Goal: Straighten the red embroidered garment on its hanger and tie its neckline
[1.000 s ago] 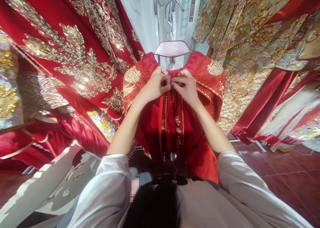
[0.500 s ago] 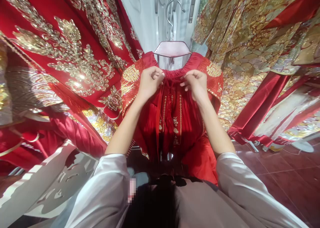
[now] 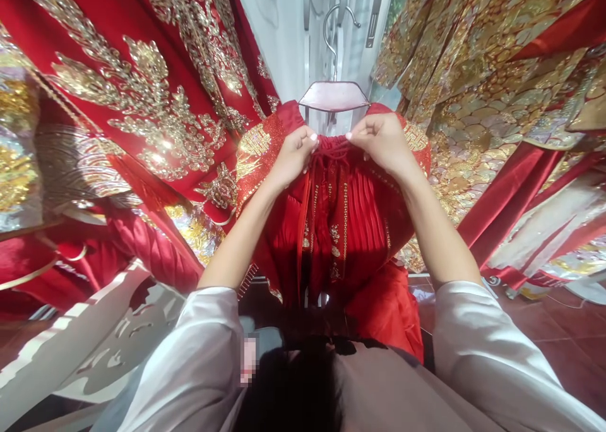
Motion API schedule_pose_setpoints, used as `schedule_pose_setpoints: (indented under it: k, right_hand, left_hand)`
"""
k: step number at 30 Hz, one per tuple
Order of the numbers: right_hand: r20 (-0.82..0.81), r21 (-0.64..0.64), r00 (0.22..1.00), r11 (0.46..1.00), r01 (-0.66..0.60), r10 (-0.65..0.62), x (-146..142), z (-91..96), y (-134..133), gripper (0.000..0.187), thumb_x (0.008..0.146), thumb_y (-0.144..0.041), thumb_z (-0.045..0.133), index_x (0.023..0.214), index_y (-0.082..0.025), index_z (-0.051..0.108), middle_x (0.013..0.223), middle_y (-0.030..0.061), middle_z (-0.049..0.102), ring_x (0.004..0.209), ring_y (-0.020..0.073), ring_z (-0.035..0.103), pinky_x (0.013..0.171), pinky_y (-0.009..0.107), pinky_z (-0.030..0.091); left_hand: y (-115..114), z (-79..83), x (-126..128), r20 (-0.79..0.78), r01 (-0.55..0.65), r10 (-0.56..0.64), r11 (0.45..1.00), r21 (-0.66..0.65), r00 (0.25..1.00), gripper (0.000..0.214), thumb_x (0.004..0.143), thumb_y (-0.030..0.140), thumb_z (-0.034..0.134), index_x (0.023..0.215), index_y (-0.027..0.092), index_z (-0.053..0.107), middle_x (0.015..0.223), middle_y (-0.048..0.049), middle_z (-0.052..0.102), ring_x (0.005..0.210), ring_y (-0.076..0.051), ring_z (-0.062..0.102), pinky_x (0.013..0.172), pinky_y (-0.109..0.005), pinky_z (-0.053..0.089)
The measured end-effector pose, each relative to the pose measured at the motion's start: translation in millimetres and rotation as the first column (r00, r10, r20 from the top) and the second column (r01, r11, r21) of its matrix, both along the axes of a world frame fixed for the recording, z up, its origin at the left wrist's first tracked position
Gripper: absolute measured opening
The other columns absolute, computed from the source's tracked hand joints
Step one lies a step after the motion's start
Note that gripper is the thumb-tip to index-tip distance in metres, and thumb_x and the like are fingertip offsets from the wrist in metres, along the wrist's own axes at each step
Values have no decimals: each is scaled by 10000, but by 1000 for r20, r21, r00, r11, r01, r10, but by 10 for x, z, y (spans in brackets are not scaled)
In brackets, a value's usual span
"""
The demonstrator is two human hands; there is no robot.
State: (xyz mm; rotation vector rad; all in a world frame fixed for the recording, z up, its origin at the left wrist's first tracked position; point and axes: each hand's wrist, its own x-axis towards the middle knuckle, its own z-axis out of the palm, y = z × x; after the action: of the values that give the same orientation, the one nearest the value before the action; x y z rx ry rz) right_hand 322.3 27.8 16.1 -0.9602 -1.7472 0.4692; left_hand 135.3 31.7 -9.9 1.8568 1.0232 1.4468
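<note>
A red embroidered garment [image 3: 364, 211] with a gathered neckline, pleats, gold beading and gold emblems on the shoulders hangs in front of me. It is on a hanger [image 3: 334, 96] with a pale, padded-looking top and a metal hook. My left hand [image 3: 298, 154] pinches the neckline left of centre between thumb and fingers. On the other side my right hand [image 3: 382, 143] pinches the same edge, partly covering the right shoulder emblem. Between the hands the gathered edge is drawn together, and thin red cords [image 3: 303, 230] dangle from it.
A red gown [image 3: 142, 116] with gold beadwork hangs close on the left, and gold-patterned garments [image 3: 478, 122] hang on the right. A white carved panel [image 3: 108, 343] stands low at the left. Behind the hanger is a white door frame [image 3: 279, 34]. Reddish tiles [image 3: 540, 337] cover the floor.
My right hand has shifted up and inward and now grips the neckline edge. The neckline is bunched closer together between my hands. The whole view has slid slightly to the right.
</note>
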Motion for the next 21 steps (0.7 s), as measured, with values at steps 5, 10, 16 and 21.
schedule_pose_setpoints:
  k: [5, 10, 16, 21]
  right_hand:
    - [32, 38, 999, 999, 21, -22, 58, 2, 167, 227, 722, -298, 687, 622, -163, 534, 582, 3, 473, 616, 103, 484, 528, 215, 404]
    - [24, 76, 998, 995, 62, -64, 49, -44, 216, 117, 740, -230, 646, 679, -159, 575, 631, 15, 518, 633, 109, 502, 561, 227, 427]
    - [228, 292, 961, 952, 87, -158, -67, -182, 118, 113, 791, -174, 538, 808, -185, 648, 1074, 70, 572, 966, 180, 554, 787, 324, 491]
    - [374, 429, 876, 894, 128, -305, -168, -391, 41, 156, 848, -196, 498, 903, -226, 641, 1294, 66, 461, 1227, 255, 399, 960, 437, 421]
  left_hand:
    - [54, 22, -104, -114, -106, 132, 973, 207, 985, 176, 850, 322, 567, 727, 196, 566, 641, -7, 466, 703, -169, 521, 687, -291, 431]
    - [6, 31, -266, -303, -117, 237, 923, 366, 923, 157, 868, 262, 496, 863, 200, 639, 734, -35, 559, 790, -198, 542, 803, -327, 418]
    - [-54, 47, -177, -517, -72, 368, 861, 504, 773, 215, 806, 263, 601, 1011, 219, 649, 1196, -92, 543, 1165, -333, 425, 992, -484, 311]
    - [-16, 12, -86, -543, -62, 368, 864, 500, 754, 117, 819, 204, 566, 896, 198, 655, 1142, -100, 557, 1157, -357, 423, 987, -531, 291]
